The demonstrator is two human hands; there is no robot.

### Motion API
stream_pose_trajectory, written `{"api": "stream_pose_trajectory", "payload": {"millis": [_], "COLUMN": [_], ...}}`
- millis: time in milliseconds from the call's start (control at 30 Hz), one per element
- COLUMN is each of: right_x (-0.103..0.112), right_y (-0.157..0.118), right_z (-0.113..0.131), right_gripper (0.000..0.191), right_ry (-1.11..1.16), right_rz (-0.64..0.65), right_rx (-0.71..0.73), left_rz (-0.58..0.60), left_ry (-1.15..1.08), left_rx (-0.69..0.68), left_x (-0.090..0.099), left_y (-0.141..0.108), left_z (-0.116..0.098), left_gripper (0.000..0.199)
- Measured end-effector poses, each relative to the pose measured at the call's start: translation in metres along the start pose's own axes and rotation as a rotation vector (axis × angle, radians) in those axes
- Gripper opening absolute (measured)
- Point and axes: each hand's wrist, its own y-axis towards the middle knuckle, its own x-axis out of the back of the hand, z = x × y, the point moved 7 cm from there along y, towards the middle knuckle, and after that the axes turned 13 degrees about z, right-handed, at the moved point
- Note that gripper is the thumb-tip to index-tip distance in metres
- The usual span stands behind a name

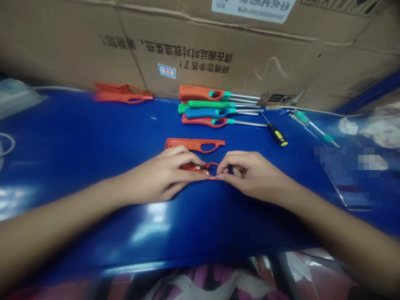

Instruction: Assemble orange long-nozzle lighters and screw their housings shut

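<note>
My left hand (162, 173) is closed on an orange lighter shell half (187, 167) lying on the blue table, its fingers along both sides. A small black and white part (203, 168) shows inside the shell. At the shell's front end, my right hand (253, 173) pinches with thumb and fingertips by the trigger loop. A thin pale piece seems to lie between the two hands' fingertips, too small to name. Just behind the hands rests another orange shell half (183, 143), untouched.
Several assembled long-necked lighters (203, 121) lie stacked at the back, beside a black and yellow screwdriver (278, 136). More orange shells (115, 92) are at back left. A cardboard box (150, 46) borders the table (93, 137). Right: a teal-handled tool (301, 117) and white crumpled material (383, 127).
</note>
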Motion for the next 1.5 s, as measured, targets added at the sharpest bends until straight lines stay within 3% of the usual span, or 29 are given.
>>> {"api": "stream_pose_trajectory", "payload": {"millis": [500,967,1133,1233,1333,1400,1500], "right_x": [-0.001,0.000,0.002,0.024,0.061,0.087,0.123], "right_y": [0.002,0.000,-0.001,-0.008,-0.022,-0.031,-0.046], "right_z": [0.000,0.006,0.003,-0.001,-0.003,-0.012,-0.039], "right_gripper": [0.010,0.012,0.010,0.014,0.010,0.010,0.010], "right_ry": [0.052,-0.053,0.014,-0.005,-0.289,-0.461,-0.575], "right_rz": [0.013,-0.005,-0.044,-0.209,-0.429,-0.542,-0.637], "right_rx": [-0.017,0.025,0.027,0.019,-0.014,-0.099,-0.336], "left_rz": [-0.013,0.026,-0.027,-0.075,-0.101,-0.114,-0.121], "left_ry": [0.019,0.147,0.106,0.025,-0.047,-0.074,-0.092], "left_rx": [-0.015,-0.007,-0.022,-0.012,0.012,0.027,0.057], "left_x": [0.000,0.000,0.000,0.001,0.001,0.002,0.002], "left_y": [-0.001,0.001,0.000,-0.002,-0.002,-0.004,-0.005], "left_z": [0.000,-0.006,-0.005,-0.001,0.003,0.005,0.007], "left_gripper": [0.038,0.038,0.037,0.038,0.040,0.040,0.037]}}
